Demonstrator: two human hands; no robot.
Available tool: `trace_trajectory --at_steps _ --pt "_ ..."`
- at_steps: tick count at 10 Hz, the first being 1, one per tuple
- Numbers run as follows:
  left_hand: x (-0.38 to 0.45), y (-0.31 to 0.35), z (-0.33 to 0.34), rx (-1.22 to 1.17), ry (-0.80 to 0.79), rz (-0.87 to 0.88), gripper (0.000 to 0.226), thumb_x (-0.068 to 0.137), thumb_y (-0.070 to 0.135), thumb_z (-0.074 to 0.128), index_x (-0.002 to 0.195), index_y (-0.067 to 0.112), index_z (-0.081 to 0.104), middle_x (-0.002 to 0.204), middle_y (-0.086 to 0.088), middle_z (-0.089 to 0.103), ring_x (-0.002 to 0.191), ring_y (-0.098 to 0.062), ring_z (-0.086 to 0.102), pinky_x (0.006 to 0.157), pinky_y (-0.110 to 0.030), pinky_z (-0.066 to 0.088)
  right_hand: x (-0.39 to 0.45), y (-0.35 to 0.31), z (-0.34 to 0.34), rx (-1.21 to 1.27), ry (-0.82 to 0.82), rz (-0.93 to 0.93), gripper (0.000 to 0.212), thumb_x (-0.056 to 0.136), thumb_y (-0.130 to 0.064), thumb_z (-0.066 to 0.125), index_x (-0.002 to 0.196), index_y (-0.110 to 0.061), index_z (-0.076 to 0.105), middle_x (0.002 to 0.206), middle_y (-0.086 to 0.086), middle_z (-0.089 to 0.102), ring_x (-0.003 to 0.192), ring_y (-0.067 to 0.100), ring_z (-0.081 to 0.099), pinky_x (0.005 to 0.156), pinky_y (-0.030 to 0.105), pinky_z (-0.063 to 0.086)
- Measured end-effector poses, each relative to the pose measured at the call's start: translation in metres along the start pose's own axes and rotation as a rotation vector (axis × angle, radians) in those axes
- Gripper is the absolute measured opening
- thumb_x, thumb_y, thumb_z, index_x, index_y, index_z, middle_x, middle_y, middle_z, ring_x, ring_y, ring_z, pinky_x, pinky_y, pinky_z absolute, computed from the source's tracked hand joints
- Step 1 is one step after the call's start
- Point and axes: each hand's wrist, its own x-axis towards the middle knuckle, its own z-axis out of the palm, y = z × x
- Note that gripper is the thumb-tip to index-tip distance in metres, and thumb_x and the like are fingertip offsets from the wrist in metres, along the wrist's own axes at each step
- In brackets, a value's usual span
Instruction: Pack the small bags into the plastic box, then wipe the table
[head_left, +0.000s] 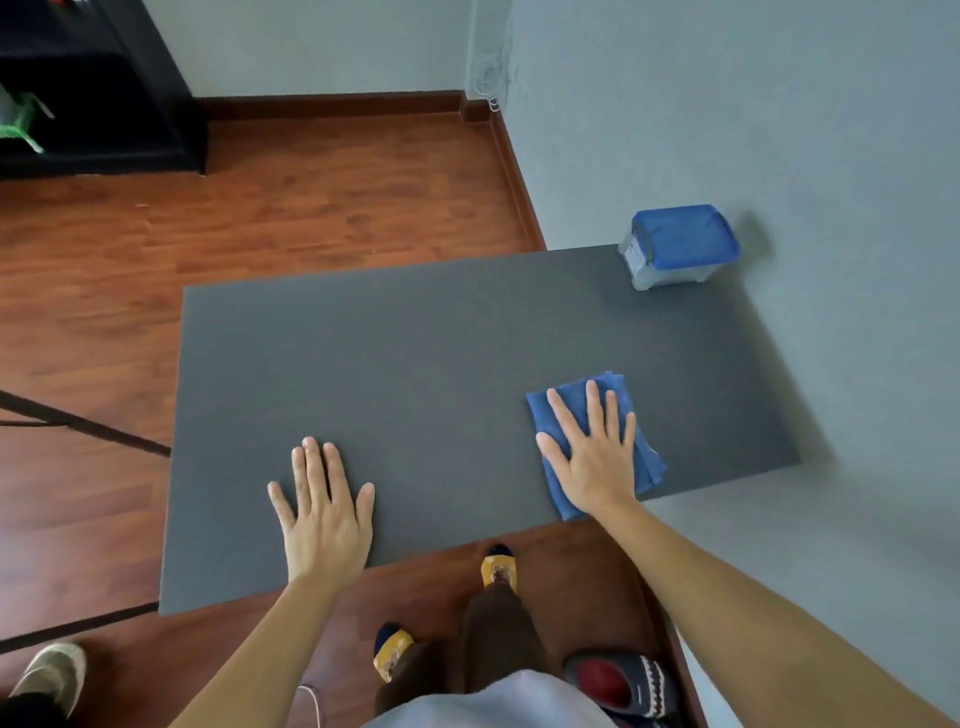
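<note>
A clear plastic box (675, 260) with a blue lid on top stands at the far right corner of the dark grey table (415, 364), against the wall. Its contents cannot be made out. A folded blue cloth (571, 400) lies on the table near the front right. My right hand (592, 452) presses flat on the cloth, fingers spread. My left hand (324, 512) rests flat on the bare tabletop near the front edge, fingers apart, holding nothing. No small bags show on the table.
A grey wall (779, 130) runs along the table's right side. Wooden floor (311, 197) surrounds the table. A black shelf unit (104, 104) stands at the far left. Slippers (623, 680) lie by my feet, and a shoe (52, 670) at the lower left.
</note>
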Motion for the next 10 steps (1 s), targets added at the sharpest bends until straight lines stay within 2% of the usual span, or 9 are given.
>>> trace_trajectory --at_steps 1,2,4,7,8,9,10 --pt "0.009 0.034 0.006 0.006 0.012 0.036 0.078 0.095 0.055 0.006 0.152 0.002 0.016 0.163 -0.016 0.005 0.151 -0.029 0.001 0.117 -0.059 0.007 0.021 0.074 -0.011 0.01 -0.024 0.153 0.065 0.091 -0.071 0.014 0.152 -0.048 0.009 0.165 0.01 0.008 0.152 0.036 0.006 0.12 0.061 0.01" --pt "0.022 0.069 0.013 -0.003 0.027 0.061 0.074 0.096 0.052 0.015 0.152 0.003 0.015 0.163 -0.013 0.002 0.151 -0.026 -0.004 0.118 -0.059 0.006 0.038 0.126 -0.019 0.004 -0.045 0.203 0.068 0.09 -0.073 0.01 0.152 -0.047 0.007 0.165 0.01 0.006 0.152 0.036 0.005 0.12 0.061 0.009" --pt "0.05 0.126 0.023 0.029 0.019 0.103 0.074 0.097 0.053 0.018 0.153 0.006 0.01 0.164 -0.01 -0.001 0.151 -0.022 -0.009 0.118 -0.056 0.004 0.063 0.163 -0.028 -0.022 -0.045 0.14 0.07 0.089 -0.073 0.01 0.153 -0.045 0.009 0.165 0.011 0.009 0.151 0.038 0.008 0.119 0.061 0.011" --pt "0.052 0.129 0.023 0.068 0.008 0.081 0.079 0.094 0.06 0.013 0.154 0.008 0.011 0.164 -0.008 0.004 0.152 -0.024 -0.001 0.12 -0.055 0.007 0.068 0.165 -0.032 -0.041 -0.061 0.08 0.072 0.089 -0.072 0.012 0.154 -0.04 0.018 0.164 0.014 0.013 0.15 0.041 0.012 0.117 0.064 0.014" --pt "0.051 0.13 0.019 0.062 -0.017 0.069 0.079 0.094 0.059 0.016 0.154 0.008 0.012 0.164 -0.009 0.007 0.152 -0.025 0.001 0.12 -0.055 0.009 0.069 0.164 -0.039 -0.018 -0.083 0.089 0.075 0.086 -0.073 0.011 0.154 -0.041 0.015 0.165 0.014 0.007 0.151 0.039 0.004 0.117 0.067 0.007" --pt "0.049 0.129 0.016 0.066 -0.05 0.073 0.077 0.094 0.058 0.016 0.154 0.009 0.011 0.164 -0.008 0.004 0.152 -0.025 -0.001 0.121 -0.054 0.008 0.066 0.137 -0.051 0.062 0.025 0.145 0.067 0.092 -0.068 0.014 0.153 -0.042 0.015 0.164 0.015 0.009 0.152 0.036 0.001 0.115 0.069 0.002" --pt "0.053 0.127 0.013 0.035 -0.038 0.099 0.076 0.095 0.057 0.013 0.154 0.01 0.009 0.164 -0.008 -0.001 0.151 -0.024 -0.005 0.122 -0.052 0.006 0.063 0.078 -0.047 0.14 0.119 -0.048 0.057 0.098 -0.058 0.02 0.152 -0.041 0.021 0.163 0.013 0.016 0.152 0.033 0.006 0.115 0.065 0.004"
